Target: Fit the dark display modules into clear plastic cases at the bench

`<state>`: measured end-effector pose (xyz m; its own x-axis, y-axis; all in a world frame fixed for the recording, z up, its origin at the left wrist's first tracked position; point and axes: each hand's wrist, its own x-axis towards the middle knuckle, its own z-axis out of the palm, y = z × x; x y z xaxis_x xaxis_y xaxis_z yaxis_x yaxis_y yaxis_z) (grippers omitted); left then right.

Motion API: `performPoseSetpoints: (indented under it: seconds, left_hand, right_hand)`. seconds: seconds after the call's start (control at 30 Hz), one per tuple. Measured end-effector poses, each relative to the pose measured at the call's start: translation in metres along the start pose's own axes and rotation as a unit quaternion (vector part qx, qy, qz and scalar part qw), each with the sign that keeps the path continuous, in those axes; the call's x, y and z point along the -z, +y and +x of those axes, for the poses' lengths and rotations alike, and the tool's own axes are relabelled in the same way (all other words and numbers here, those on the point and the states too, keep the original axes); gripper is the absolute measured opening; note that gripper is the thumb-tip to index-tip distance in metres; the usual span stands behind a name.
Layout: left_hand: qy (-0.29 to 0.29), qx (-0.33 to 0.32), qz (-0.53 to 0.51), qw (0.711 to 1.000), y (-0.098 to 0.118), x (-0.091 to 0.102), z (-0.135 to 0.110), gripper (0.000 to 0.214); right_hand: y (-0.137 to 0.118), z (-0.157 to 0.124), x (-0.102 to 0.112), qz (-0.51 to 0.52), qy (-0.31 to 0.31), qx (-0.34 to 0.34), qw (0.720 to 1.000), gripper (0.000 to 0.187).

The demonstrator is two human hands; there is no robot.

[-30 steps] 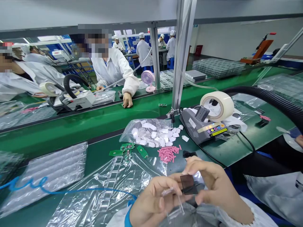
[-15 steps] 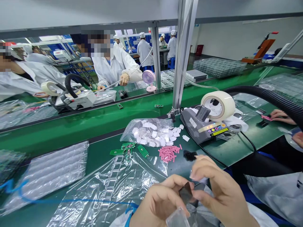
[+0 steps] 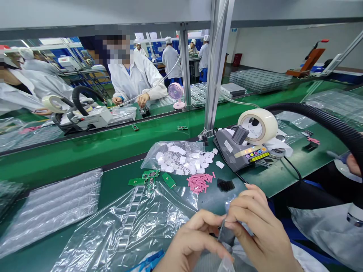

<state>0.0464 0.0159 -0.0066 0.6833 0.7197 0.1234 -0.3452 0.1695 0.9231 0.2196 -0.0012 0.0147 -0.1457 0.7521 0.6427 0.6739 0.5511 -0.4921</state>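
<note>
My left hand [image 3: 193, 238] and my right hand [image 3: 261, 226] meet at the lower middle of the view. Their fingertips pinch a thin, dark grey, film-like piece [image 3: 226, 235] between them, seen nearly edge-on. Below it, a clear plastic piece [image 3: 226, 265] shows by the fingers of my left hand, cut off by the bottom edge. Just beyond my right hand lie a small stack of black pieces [image 3: 225, 184] and a heap of pink strips [image 3: 200, 183]. Clear plastic sheeting [image 3: 113, 226] spreads beside my left hand.
A grey tape dispenser [image 3: 238, 151] with a large tape roll [image 3: 270, 126] stands at right. A bag of white pieces [image 3: 170, 156] and green circuit boards [image 3: 169, 180] lie mid-bench. At left is a wrapped tray [image 3: 56, 207]. Co-workers sit across the green conveyor [image 3: 159, 130] and at right.
My right fingertips have closed onto the dark piece, which has turned edge-on. A co-worker's hand at right has left the pink strips. The person opposite has lowered a hand onto a small dark object.
</note>
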Motion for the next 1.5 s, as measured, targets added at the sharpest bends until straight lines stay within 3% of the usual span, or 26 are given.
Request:
performPoseSetpoints:
  seconds: [0.2,0.6,0.8,0.93,1.03,1.1,1.17,1.27,1.4,1.5]
  left_hand:
    - [0.023,0.017,0.037,0.999,-0.003,0.002,-0.002,0.027]
    - [0.003,0.042,0.011,0.999,-0.001,0.004,0.006,0.028]
    - [0.005,0.072,-0.095,0.993,-0.002,0.000,0.013,0.031]
    - [0.057,0.117,-0.267,0.955,-0.005,-0.001,0.017,0.031]
    - [0.089,0.110,-0.362,0.921,-0.010,0.002,0.017,0.029]
    - [0.083,0.107,-0.398,0.907,-0.012,0.005,0.016,0.029]
    - [0.067,0.113,-0.417,0.899,-0.013,0.005,0.017,0.029]
    - [0.054,0.121,-0.426,0.895,-0.012,0.003,0.019,0.030]
    - [0.048,0.134,-0.427,0.893,-0.008,-0.004,0.022,0.029]
    - [0.033,0.134,-0.431,0.892,-0.008,-0.007,0.022,0.030]
  right_hand:
    - [0.003,-0.004,-0.004,-0.009,-0.002,-0.010,1.000,0.016]
    - [0.013,-0.013,-0.011,-0.034,-0.018,-0.011,0.999,0.015]
    - [0.010,-0.016,-0.007,-0.045,-0.025,-0.007,0.999,0.015]
    - [0.006,-0.023,0.008,0.052,-0.080,-0.073,0.993,0.025]
    - [0.027,-0.041,0.006,0.123,-0.104,-0.159,0.974,0.031]
    - [0.054,-0.058,-0.006,0.066,-0.128,-0.200,0.969,0.031]
    - [0.081,-0.075,-0.021,-0.036,-0.132,-0.194,0.972,0.031]
    - [0.102,-0.088,-0.030,-0.071,-0.122,-0.200,0.970,0.028]
    - [0.079,-0.064,-0.007,-0.010,-0.113,-0.187,0.976,0.020]
    - [0.051,-0.032,0.011,0.098,-0.110,-0.129,0.981,0.035]
